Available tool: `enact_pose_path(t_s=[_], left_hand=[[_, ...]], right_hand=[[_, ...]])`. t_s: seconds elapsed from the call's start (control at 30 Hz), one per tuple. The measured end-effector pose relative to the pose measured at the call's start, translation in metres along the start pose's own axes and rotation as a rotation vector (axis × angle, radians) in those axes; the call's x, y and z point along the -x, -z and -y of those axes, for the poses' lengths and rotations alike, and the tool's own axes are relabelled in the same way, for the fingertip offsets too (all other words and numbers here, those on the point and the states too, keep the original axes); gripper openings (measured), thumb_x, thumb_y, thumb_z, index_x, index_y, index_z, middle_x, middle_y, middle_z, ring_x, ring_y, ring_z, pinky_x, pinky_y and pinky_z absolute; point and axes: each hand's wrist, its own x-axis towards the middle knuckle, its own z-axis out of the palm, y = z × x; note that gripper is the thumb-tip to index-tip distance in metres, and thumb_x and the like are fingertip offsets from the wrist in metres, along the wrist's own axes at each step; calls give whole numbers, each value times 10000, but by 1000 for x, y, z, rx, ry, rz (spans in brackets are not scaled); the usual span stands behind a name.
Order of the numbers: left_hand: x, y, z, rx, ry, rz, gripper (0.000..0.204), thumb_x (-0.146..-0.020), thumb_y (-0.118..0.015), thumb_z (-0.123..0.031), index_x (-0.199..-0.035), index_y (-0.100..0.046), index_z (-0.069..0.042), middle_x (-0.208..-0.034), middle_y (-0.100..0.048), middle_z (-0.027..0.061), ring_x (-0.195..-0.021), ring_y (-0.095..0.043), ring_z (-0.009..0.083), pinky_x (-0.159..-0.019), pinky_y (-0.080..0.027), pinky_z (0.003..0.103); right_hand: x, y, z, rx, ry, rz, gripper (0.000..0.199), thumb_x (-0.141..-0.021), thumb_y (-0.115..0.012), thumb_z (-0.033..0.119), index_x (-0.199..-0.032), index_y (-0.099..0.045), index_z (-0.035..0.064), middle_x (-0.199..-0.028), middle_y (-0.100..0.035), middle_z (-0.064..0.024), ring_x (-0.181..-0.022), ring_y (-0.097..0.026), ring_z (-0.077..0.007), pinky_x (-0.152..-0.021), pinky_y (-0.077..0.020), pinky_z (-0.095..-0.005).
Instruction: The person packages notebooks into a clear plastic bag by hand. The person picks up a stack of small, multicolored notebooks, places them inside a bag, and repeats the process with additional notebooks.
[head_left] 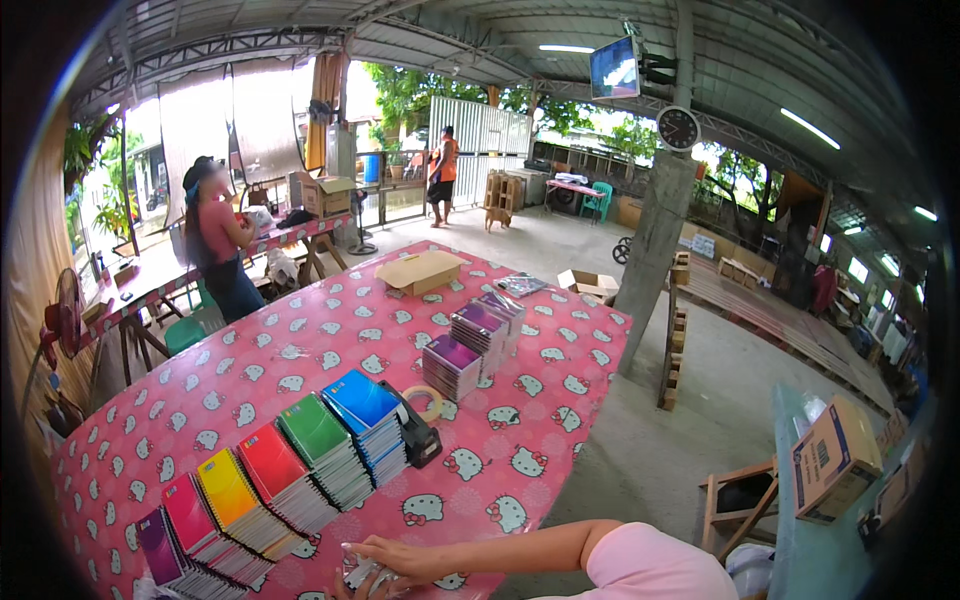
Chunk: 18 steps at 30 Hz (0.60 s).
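Observation:
At the table's near edge my right hand [400, 560] is closed around a shiny piece of clear plastic [356, 572]; what lies inside the plastic is too small to make out. My left hand cannot be made out. Just beyond, spiral notebooks stand in a slanting row of stacks: purple [158, 540], pink [190, 508], yellow [228, 482], red [268, 456], green [314, 428] and blue [360, 402]. Against the blue stack's right side sits a black tape dispenser [422, 438], with a tan tape roll [430, 402] behind it.
Smaller purple notebook stacks [452, 358] stand farther back on the pink patterned table cover [240, 385]. Beyond them lie a flattened cardboard piece [418, 272] and a plastic-wrapped pack [521, 285]. A concrete post [655, 235] rises past the right edge; a co-worker [215, 230] stands at the far left.

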Motion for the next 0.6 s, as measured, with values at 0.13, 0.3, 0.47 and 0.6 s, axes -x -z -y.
enact_pose_path(t_s=[0.13,0.3,0.47,0.6], left_hand=[[1,9,-5,-8,-7,-12,669,-654,-635,-171,-1294,-441,-167,-1385,-354,64,-1307,-143,423,-1009,-92,631],[1,5,-1,-37,12,-43,667,-570,-687,-210,-1214,-516,-172,-1298,-424,39,-1237,-279,380,-1009,-152,606],[-9,6,-5,125,39,-42,579,-572,-630,-184,-1148,-590,-224,-1321,-433,-9,-1231,-255,416,-983,-108,664],[-7,7,-3,160,36,-88,584,-572,-626,-152,-1149,-590,-236,-1309,-447,-21,-1217,-280,409,-991,-115,655]], right_hand=[[-3,0,-3,44,60,40,824,-657,-671,35,-1365,-252,68,-1106,-451,-147,-1010,-455,-321,-856,-388,-390],[23,71,-69,5,-158,-291,281,-791,-571,125,-1047,-564,9,-883,-606,-101,-845,-585,-231,-734,-476,-333],[81,197,-150,29,-298,-1171,281,-796,-549,-4,-1071,-493,-22,-898,-605,-110,-842,-586,-147,-726,-471,-271],[63,210,-223,13,-578,-979,415,-763,-652,123,-1113,-480,-20,-993,-600,-147,-900,-595,-159,-722,-473,-280]])
